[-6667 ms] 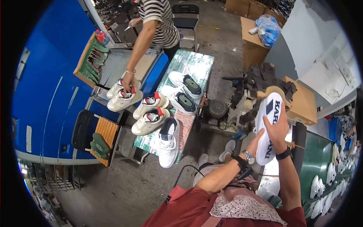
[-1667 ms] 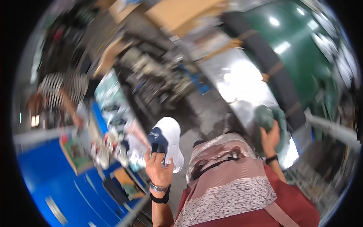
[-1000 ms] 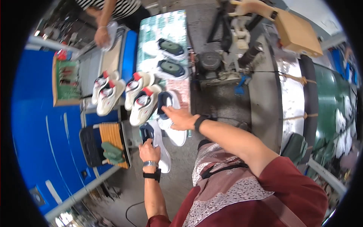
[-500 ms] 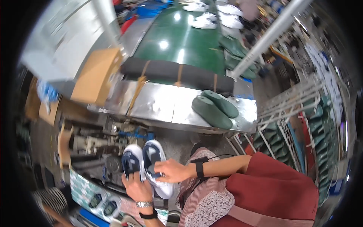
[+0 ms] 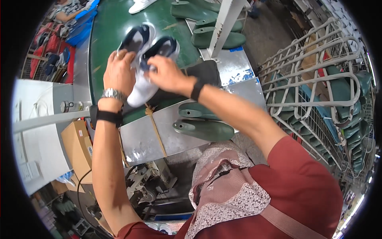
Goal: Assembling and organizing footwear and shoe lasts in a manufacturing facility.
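Note:
Two white-and-navy sneakers are held side by side over the near end of the green conveyor belt (image 5: 105,30). My left hand (image 5: 119,73) is closed on the left sneaker (image 5: 148,34), covering much of its near part. My right hand (image 5: 169,75) grips the right sneaker (image 5: 142,91), its fingers bent over the navy upper. The openings of both shoes face up and away from me, and a white toe points back toward me. Closer in, a pair of green shoe lasts (image 5: 203,130) lies on the metal ledge (image 5: 149,137), below my right forearm.
A dark roll (image 5: 207,73) tied with cord lies across the belt's end. More green lasts (image 5: 219,39) stand beside a white post (image 5: 226,28). At right is a white wire rack (image 5: 310,91) holding lasts. A cardboard box (image 5: 77,141) stands left, near a machine (image 5: 149,183).
Both hands have carried the sneakers from above the machine at lower left, up and forward to the belt. My view has shifted, and the lasts on the ledge now appear nearer the middle.

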`<state>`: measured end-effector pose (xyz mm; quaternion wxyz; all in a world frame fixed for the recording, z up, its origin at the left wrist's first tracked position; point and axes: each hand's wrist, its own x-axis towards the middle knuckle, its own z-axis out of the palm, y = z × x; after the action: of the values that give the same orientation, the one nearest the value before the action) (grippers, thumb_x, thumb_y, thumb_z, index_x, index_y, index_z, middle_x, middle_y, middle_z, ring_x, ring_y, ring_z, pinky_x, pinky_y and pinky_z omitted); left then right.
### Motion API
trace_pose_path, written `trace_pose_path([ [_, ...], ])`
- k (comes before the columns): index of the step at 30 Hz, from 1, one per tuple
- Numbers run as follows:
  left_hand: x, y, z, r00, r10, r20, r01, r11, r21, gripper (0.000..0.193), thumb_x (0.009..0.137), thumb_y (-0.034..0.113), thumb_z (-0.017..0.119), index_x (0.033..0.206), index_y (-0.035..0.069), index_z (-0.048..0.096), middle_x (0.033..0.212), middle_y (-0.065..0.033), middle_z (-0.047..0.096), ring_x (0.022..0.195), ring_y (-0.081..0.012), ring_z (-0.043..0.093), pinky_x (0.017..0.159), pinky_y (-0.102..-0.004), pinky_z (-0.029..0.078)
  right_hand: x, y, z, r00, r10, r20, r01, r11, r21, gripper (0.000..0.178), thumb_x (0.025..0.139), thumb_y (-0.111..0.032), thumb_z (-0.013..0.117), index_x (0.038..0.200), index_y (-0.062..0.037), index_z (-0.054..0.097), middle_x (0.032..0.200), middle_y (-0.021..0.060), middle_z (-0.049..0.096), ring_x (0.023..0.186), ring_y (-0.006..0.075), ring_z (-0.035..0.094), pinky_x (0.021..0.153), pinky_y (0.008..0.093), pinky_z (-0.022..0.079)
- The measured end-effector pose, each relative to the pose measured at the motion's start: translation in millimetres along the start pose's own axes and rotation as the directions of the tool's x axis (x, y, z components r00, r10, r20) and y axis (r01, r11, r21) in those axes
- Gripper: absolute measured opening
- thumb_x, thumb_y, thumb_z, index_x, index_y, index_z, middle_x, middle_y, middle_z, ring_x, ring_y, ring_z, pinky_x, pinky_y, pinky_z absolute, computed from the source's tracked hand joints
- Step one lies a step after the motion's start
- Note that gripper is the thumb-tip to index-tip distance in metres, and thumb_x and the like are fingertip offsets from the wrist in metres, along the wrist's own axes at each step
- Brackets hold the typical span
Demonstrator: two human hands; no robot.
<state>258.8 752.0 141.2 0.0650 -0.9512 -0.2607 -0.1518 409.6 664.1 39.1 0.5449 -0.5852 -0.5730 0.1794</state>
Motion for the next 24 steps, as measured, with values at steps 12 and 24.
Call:
trace_pose_path([
  [12,-112,86,168,0.812,-0.172,0.557,0.534,0.604,-0.592,0.033,0.098,0.032,0.065,0.113,0.004,0.074,0.109,-0.0191,0.075,0.104,-0.0397,0.071,0.091,-0.0455,0.055,-209,-11,-20,0.830,0.239,0.504,0.172,0.751,-0.638,0.083,0.070,-0.029,0.085,0.138,0.0022,0.050,0.133,0.0158,0.055,0.128,0.0341,0.050,0.107,0.0574,0.041],
  [24,-197,149,227,0.854,0.009,0.520,0.436,0.533,-0.725,0.055,0.105,0.040,0.051,0.140,-0.001,0.059,0.133,-0.0286,0.065,0.120,-0.0427,0.063,0.103,-0.0464,0.047,-353,-74,0,0.528,0.717,-0.455,-0.824,0.563,-0.070,0.091,0.076,-0.018,0.084,0.152,-0.0009,0.035,0.153,0.0241,0.038,0.148,0.0401,0.034,0.122,0.0467,0.032],
])
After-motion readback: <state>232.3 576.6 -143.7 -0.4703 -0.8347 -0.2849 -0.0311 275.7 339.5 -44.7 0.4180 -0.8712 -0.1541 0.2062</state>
